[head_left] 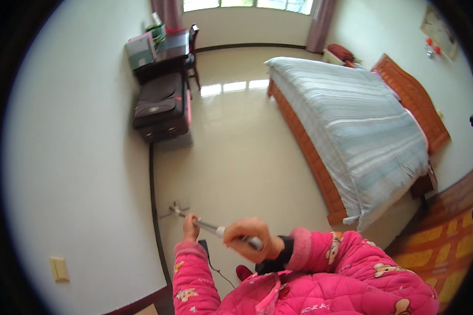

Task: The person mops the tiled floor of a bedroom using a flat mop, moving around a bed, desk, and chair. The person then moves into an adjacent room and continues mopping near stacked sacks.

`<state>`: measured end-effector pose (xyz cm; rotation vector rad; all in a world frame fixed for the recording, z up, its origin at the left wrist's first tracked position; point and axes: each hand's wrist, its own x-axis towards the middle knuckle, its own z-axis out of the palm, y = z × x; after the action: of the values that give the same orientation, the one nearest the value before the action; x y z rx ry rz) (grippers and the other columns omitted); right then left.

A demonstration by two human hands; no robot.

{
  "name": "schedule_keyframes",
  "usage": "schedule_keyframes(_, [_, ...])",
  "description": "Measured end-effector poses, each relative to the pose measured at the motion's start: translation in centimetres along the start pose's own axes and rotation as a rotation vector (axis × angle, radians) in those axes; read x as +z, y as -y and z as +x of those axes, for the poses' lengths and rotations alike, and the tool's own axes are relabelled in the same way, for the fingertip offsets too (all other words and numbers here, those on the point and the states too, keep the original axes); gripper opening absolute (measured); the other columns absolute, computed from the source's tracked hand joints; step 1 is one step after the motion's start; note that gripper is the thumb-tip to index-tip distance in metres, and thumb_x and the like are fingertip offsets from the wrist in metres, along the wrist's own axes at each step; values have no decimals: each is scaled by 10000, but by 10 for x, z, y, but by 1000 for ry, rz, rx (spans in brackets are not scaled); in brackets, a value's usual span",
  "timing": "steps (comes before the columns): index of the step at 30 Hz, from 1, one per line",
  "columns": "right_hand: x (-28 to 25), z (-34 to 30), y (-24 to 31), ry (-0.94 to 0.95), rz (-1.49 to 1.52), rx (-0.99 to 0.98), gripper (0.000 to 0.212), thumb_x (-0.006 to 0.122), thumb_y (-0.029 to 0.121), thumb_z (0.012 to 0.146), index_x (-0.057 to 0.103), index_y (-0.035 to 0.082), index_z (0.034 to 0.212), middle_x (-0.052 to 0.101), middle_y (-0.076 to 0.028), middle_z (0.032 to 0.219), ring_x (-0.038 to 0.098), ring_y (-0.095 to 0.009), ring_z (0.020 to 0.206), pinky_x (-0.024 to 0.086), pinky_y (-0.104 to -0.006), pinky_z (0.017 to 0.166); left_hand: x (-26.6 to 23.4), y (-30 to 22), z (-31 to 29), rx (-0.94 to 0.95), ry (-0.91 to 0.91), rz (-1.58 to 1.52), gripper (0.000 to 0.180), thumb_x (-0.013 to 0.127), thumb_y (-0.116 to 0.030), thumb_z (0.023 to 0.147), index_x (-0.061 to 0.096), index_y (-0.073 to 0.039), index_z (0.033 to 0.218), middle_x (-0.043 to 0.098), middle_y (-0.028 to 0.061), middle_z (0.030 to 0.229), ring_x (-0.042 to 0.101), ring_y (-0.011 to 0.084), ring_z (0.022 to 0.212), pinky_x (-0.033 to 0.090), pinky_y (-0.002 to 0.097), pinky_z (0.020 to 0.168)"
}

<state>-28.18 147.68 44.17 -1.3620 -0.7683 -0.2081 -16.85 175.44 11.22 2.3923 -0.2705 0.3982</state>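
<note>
A long mop with a silvery pole slants across the lower middle, its white grip end nearest me. My right hand is wrapped round that upper end. Further down the pole, my left hand is closed around it, close to the wall side. The pole's far end meets a small joint on the floor by the left wall's dark baseboard; the mop's head there is pale and hard to make out. Both my arms wear pink quilted sleeves, and a black band circles my right wrist.
A bed with a striped cover and wooden frame stands at right. Along the left wall are a dark suitcase, a desk and a chair. A thin black cord lies near my red shoe. Shiny tiles cover the floor.
</note>
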Motion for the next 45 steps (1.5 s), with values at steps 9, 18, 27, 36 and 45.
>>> schedule_keyframes(9, [39,-45,58,97,-1,49,125,509,-73,716,591,-12,788,595,-109,676,539,-189,513,416,-274,478,-26,-28,-87,-135,-5,-124,202,708,-88,684,530,-76,779,545,122,769,534,338,783,433,410,699])
schedule_keyframes(18, [27,-92,99,151,-5,62,111,540,-76,713,609,-5,764,627,-123,701,602,-222,575,460,-279,528,-22,-60,-151,32,-74,-33,165,630,1,662,545,-84,776,557,126,764,538,346,783,432,414,696])
schedule_keyframes(27, [-35,-175,143,30,102,137,159,477,-92,712,601,-22,782,594,-77,601,526,-106,474,430,-239,464,9,-158,-219,-199,116,77,185,700,-76,674,575,-81,810,594,144,814,552,361,832,450,446,737])
schedule_keyframes(36, [-126,-241,193,51,252,240,192,424,-71,735,592,-31,819,560,-44,615,482,-59,499,385,-225,455,51,-254,-280,-269,416,175,323,720,-247,706,604,-54,937,623,145,941,567,351,929,454,422,827])
schedule_keyframes(45, [-178,-263,232,-189,329,226,214,374,-31,725,566,-65,812,419,-27,462,361,-91,369,335,-256,385,74,-331,-269,-151,925,56,354,682,-390,758,585,-61,846,610,170,802,588,327,772,449,425,675])
